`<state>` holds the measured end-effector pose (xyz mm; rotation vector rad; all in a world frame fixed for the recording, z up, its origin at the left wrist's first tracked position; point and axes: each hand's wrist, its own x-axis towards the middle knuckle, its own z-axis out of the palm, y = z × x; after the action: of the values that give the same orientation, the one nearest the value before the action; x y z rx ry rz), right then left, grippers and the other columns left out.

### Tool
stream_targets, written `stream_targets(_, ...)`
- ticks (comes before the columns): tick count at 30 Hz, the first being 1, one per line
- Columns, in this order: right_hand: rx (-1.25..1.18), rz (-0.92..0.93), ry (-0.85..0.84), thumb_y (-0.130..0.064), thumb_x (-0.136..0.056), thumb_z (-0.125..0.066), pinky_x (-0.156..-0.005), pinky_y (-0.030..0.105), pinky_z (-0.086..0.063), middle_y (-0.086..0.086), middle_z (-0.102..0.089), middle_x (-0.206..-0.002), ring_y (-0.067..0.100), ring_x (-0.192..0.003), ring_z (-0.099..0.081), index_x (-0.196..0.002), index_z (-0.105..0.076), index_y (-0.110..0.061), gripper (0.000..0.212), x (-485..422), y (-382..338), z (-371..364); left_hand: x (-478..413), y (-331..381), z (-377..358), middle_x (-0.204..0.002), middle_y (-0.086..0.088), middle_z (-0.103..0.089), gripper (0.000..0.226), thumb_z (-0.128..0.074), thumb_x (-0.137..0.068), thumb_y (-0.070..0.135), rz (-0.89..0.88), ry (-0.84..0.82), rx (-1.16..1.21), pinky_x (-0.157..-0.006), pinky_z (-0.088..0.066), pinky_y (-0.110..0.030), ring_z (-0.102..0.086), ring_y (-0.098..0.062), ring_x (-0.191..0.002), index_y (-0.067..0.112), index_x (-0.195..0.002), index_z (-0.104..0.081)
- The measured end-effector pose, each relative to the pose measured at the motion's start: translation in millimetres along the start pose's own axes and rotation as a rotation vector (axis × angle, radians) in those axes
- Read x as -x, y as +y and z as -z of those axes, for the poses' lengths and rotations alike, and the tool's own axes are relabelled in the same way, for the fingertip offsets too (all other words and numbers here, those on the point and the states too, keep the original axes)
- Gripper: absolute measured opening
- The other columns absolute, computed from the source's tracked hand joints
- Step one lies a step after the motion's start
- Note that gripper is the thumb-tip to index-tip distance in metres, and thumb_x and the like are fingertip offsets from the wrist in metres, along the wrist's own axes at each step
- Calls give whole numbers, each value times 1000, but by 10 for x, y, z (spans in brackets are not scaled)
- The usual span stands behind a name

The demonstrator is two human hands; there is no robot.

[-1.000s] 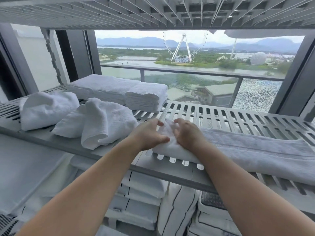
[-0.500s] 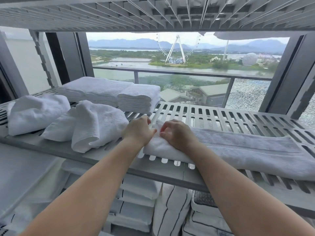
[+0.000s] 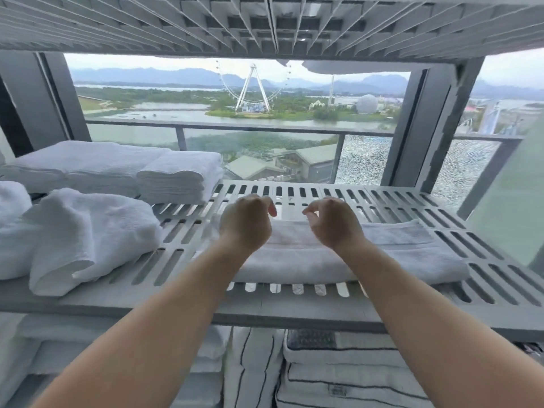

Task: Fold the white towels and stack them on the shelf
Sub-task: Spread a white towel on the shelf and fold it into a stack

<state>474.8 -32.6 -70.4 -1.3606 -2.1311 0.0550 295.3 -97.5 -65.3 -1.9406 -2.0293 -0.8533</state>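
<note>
A long folded white towel (image 3: 391, 254) lies flat across the slatted grey shelf (image 3: 294, 304), in front of me. My left hand (image 3: 245, 223) and my right hand (image 3: 332, 225) hover side by side just above the towel's left part, fingers loosely curled and holding nothing. Between the two hands the bare slats show. Two neat stacks of folded white towels (image 3: 179, 178) stand at the back left. Loose, crumpled white towels (image 3: 85, 234) sit at the front left of the same shelf.
Another slatted shelf (image 3: 265, 22) hangs close overhead. Below the working shelf lie striped white linens (image 3: 338, 378) and more folded towels (image 3: 44, 348). Behind the shelf a window with a railing (image 3: 265, 125) faces a river view. The shelf's back right part holds nothing.
Both hands have let go of the towel's left end and lifted off it, moving apart. The camera has moved closer and more to the right.
</note>
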Motion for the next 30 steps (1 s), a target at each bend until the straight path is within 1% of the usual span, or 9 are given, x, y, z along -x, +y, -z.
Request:
stream_targets(3, 146, -159, 36, -17, -91, -54, -89, 39, -53, 12, -73, -108, 33, -103, -66, -108, -76, -16, 28, 87, 530, 319, -60, 510, -232, -110, 0, -69, 25, -53, -94, 15, -102, -64, 56, -82, -55, -37, -67, -23, -94, 26, -104, -73)
stream_targets(7, 327, -399, 36, -29, -88, -50, -69, 36, -46, 10, -68, -91, 32, -86, -62, -91, -67, -14, 23, 306, 1194, 697, -100, 1085, -473, -111, -2, -66, 26, -47, -100, 31, -226, -156, 76, -86, -53, -41, -66, -26, -98, 24, -114, -69)
stream_targets(10, 427, -581, -5, -57, -89, -49, -81, 39, -46, 13, -69, -105, 31, -98, -60, -99, -68, -10, 52, 470, 1542, 844, -121, 1382, -625, -127, -4, -61, 38, -41, -101, 48, -251, -308, 75, -94, -49, -44, -60, -25, -112, 26, -123, -63)
stream_targets(13, 365, -679, -88, -77, -78, -49, -85, 40, -47, 12, -68, -116, 31, -106, -62, -112, -67, -12, 75, 554, 1706, 879, -97, 1523, -767, -145, -7, -48, 57, -33, -98, 63, -194, -498, 15, -104, -43, -54, -50, -29, -128, 27, -138, -52)
stream_targets(16, 226, -664, -118, -75, -76, -57, -74, 35, -47, 10, -68, -109, 29, -92, -61, -108, -66, -9, 74, 552, 1780, 867, -49, 1540, -883, -164, -5, -25, 70, -22, -95, 72, -195, -548, -114, -117, -19, -66, -25, -29, -149, 33, -153, -30)
stream_targets(19, 221, -610, -98, -69, -80, -59, -66, 33, -43, 8, -64, -96, 27, -84, -58, -97, -62, -12, 60, 561, 1795, 850, -42, 1528, -936, -169, -1, -4, 73, -10, -94, 74, -199, -578, -161, -120, 0, -63, -4, -26, -155, 39, -157, -10)
stream_targets(23, 144, -558, -134, -59, -88, -59, -69, 33, -44, 4, -56, -85, 25, -80, -54, -79, -53, -12, 48, 550, 1823, 805, -37, 1557, -936, -168, 0, 5, 73, -5, -91, 77, -162, -591, -214, -118, 5, -67, 7, -29, -154, 45, -156, -1)
stream_targets(27, 48, -406, -78, -43, -97, -51, -71, 37, -53, 8, -60, -74, 27, -77, -62, -69, -54, -10, 44, 567, 1813, 786, -8, 1605, -927, -168, -1, 5, 72, -2, -87, 81, -62, -578, -286, -112, 6, -75, 6, -36, -153, 51, -153, 2)
stream_targets(30, -111, -380, 42, -44, -98, -52, -70, 39, -55, 10, -64, -77, 30, -77, -65, -87, -63, -4, 43, 584, 1788, 760, 30, 1652, -887, -168, -3, -6, 70, -8, -92, 76, -36, -539, -251, -114, -6, -73, -7, -35, -153, 47, -155, -10)
